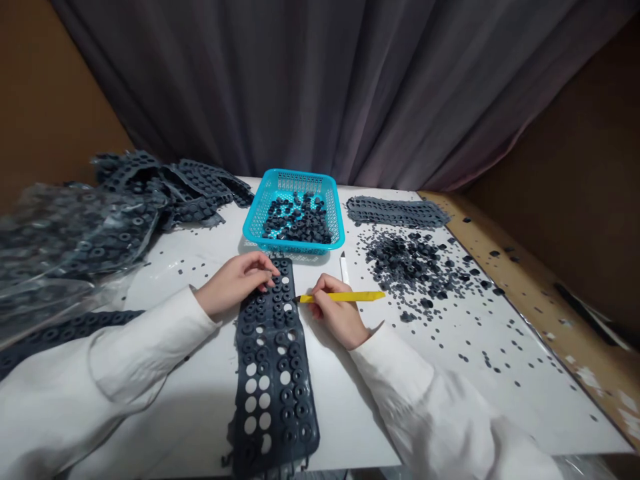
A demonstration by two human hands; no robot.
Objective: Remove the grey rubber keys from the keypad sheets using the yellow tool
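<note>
A long black rubber sheet (276, 353) of ring-shaped parts lies lengthwise in front of me, with several round holes where white shows through. My left hand (245, 280) rests on its far left part, fingers bent and thumb and index close together at the rings. In my right hand (335, 307) is a yellow craft knife (360, 297), gripped like a pen. Its dark tip points left and meets the sheet's right edge, near a ring. Whether the tip is cutting in is too small to tell.
Beyond the sheet stands a blue basket (251, 230) of loose black rings. Right of it are stacked sheets (397, 211), a pile of black scraps (407, 261) and a white knife (344, 268). At left lie a clear bag of rings (85, 227) and more sheets (185, 190).
</note>
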